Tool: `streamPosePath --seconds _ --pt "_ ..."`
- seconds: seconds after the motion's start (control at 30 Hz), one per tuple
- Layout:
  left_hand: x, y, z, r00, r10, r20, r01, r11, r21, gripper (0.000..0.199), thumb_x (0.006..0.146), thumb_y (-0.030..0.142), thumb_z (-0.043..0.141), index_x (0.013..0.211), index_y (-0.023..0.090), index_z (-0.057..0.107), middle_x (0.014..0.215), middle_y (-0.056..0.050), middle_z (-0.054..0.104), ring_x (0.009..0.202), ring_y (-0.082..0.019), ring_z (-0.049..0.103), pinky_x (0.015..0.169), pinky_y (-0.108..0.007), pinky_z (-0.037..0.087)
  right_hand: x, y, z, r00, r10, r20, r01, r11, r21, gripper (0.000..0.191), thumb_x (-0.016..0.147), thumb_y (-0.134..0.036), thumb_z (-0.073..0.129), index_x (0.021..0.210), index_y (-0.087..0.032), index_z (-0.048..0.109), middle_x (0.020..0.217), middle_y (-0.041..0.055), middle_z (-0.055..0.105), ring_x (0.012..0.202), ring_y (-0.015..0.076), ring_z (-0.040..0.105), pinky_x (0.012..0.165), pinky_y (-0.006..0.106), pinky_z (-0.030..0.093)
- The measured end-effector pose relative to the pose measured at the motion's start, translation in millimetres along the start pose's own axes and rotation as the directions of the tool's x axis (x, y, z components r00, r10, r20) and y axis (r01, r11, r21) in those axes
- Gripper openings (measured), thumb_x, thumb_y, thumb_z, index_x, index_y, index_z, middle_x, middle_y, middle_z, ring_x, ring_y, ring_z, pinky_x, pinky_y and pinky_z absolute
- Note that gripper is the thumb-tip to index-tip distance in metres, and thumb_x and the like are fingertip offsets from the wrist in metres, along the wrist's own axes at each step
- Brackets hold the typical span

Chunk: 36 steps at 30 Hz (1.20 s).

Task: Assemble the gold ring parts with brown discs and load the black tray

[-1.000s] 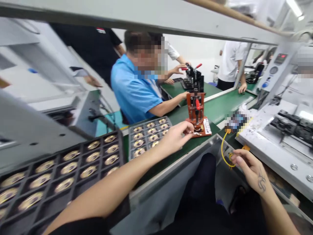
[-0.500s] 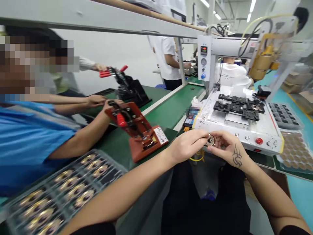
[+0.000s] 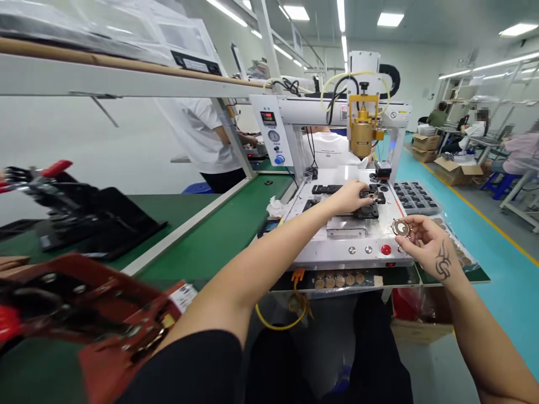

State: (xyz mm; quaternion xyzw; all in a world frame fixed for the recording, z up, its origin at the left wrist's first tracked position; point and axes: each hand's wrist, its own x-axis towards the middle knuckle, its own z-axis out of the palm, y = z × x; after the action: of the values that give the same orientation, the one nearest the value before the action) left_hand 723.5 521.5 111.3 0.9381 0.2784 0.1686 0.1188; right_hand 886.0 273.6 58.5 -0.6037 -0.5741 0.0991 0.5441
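My right hand (image 3: 425,241) pinches a round metal watch-case-like part (image 3: 400,227) by its edge, in front of the white machine's right side. Reaching across the machine bed, my left hand (image 3: 351,197) has its fingers on a second round metal part (image 3: 371,196) at the black fixture (image 3: 366,211). Whether that part is gripped or only touched is hard to tell. Above and behind this hand hangs the gold dispensing head (image 3: 361,137) of the white machine (image 3: 303,247).
A red clamp press (image 3: 105,336) stands at the lower left, a black clamp fixture (image 3: 96,213) behind it. Right of the machine lie a grey tray of dark parts (image 3: 415,196) and a sheet of round discs (image 3: 463,258). A white-shirted person (image 3: 197,134) stands beyond the bench.
The view has swung right. My hands, together around one round part before, are now apart: the left has reached to the fixture, while the right keeps a round part.
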Motion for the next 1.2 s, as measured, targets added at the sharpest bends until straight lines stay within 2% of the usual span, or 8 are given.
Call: streamPosePath --seconds 0.1,0.27,0.43,0.53,0.73,0.87,0.97,1.2 --pt "52.0 -1.4 7.8 0.993 -0.06 0.106 0.055 0.997 0.05 0.046 0.089 0.048 0.078 0.118 0.013 0.079 0.122 -0.016 0.079 0.116 -0.032 0.071 0.103 -0.038 0.054 -9.4 -1.6 -19.2 0.999 0.011 -0.03 -0.011 1.0 0.008 0.043 0.089 -0.048 0.085 0.123 -0.024 0.072 0.086 0.0023 0.067 0.072 0.0194 0.062 0.065 0.034 0.055" --pt "89.6 -10.0 3.1 0.947 -0.121 0.298 0.091 0.989 0.113 0.045 0.072 0.058 0.086 0.093 0.018 0.085 0.099 -0.009 0.083 0.098 -0.029 0.073 0.09 -0.032 0.054 -18.8 5.3 -46.1 0.993 0.069 -0.092 -0.066 0.997 0.037 0.049 0.089 -0.056 0.085 0.124 -0.024 0.072 0.093 0.0053 0.071 0.075 0.0196 0.063 0.064 0.034 0.056" --pt "113.5 6.1 0.3 0.919 -0.169 0.355 0.111 0.978 0.178 0.047 0.053 0.053 0.094 0.083 0.017 0.086 0.089 -0.013 0.08 0.103 -0.038 0.072 0.094 -0.039 0.054 19.8 12.8 -45.5 0.994 0.07 -0.08 -0.074 0.996 -0.048 0.054 0.087 -0.061 0.085 0.121 -0.021 0.072 0.086 0.004 0.068 0.072 0.0191 0.06 0.063 0.034 0.055" --pt "116.2 19.5 5.4 0.932 -0.18 0.314 0.133 0.977 0.165 0.044 0.052 0.047 0.094 0.081 0.016 0.084 0.084 -0.014 0.077 0.102 -0.04 0.071 0.092 -0.041 0.054 53.4 27.7 -31.2 0.997 0.063 -0.043 -0.065 0.996 -0.06 0.051 0.087 -0.06 0.083 0.117 -0.02 0.071 0.088 0.005 0.067 0.072 0.019 0.057 0.063 0.034 0.053" --pt "83.6 17.8 -11.9 0.983 -0.126 0.136 0.127 0.992 0.003 0.021 0.069 0.036 0.083 0.073 0.017 0.075 0.072 -0.009 0.069 0.085 -0.029 0.068 0.079 -0.036 0.052 116.3 66.5 5.5 0.987 0.052 0.15 -0.029 0.988 -0.154 0.049 0.085 -0.057 0.077 0.113 -0.018 0.066 0.089 0.0044 0.066 0.074 0.0189 0.055 0.068 0.034 0.048" --pt "50.4 13.2 -41.3 0.996 -0.085 0.0 0.084 0.986 -0.142 0.017 0.081 0.03 0.074 0.09 0.016 0.074 0.088 -0.008 0.074 0.079 -0.02 0.066 0.074 -0.034 0.051 165.1 75.3 32.1 0.953 0.047 0.299 0.011 0.982 -0.19 0.041 0.079 -0.046 0.083 0.106 -0.017 0.07 0.087 0.0036 0.068 0.076 0.0188 0.056 0.07 0.032 0.046" --pt "18.3 10.4 -59.8 0.994 -0.07 -0.086 0.046 0.965 -0.259 0.024 0.084 0.03 0.074 0.103 0.016 0.073 0.103 -0.011 0.077 0.086 -0.02 0.069 0.077 -0.034 0.055 194.4 77.3 45.9 0.904 0.056 0.423 0.037 0.977 -0.21 0.04 0.078 -0.042 0.085 0.104 -0.014 0.075 0.084 0.0042 0.071 0.075 0.0182 0.058 0.069 0.032 0.045" --pt "-65.8 -10.9 -79.6 0.983 -0.098 -0.157 0.036 0.934 -0.355 0.031 0.082 0.037 0.078 0.108 0.02 0.071 0.104 -0.01 0.08 0.093 -0.022 0.075 0.083 -0.037 0.06 214.1 82.5 45.7 0.793 0.047 0.608 0.128 0.962 -0.241 0.041 0.085 -0.05 0.083 0.111 -0.018 0.084 0.085 0.0063 0.076 0.074 0.02 0.064 0.071 0.034 0.05"
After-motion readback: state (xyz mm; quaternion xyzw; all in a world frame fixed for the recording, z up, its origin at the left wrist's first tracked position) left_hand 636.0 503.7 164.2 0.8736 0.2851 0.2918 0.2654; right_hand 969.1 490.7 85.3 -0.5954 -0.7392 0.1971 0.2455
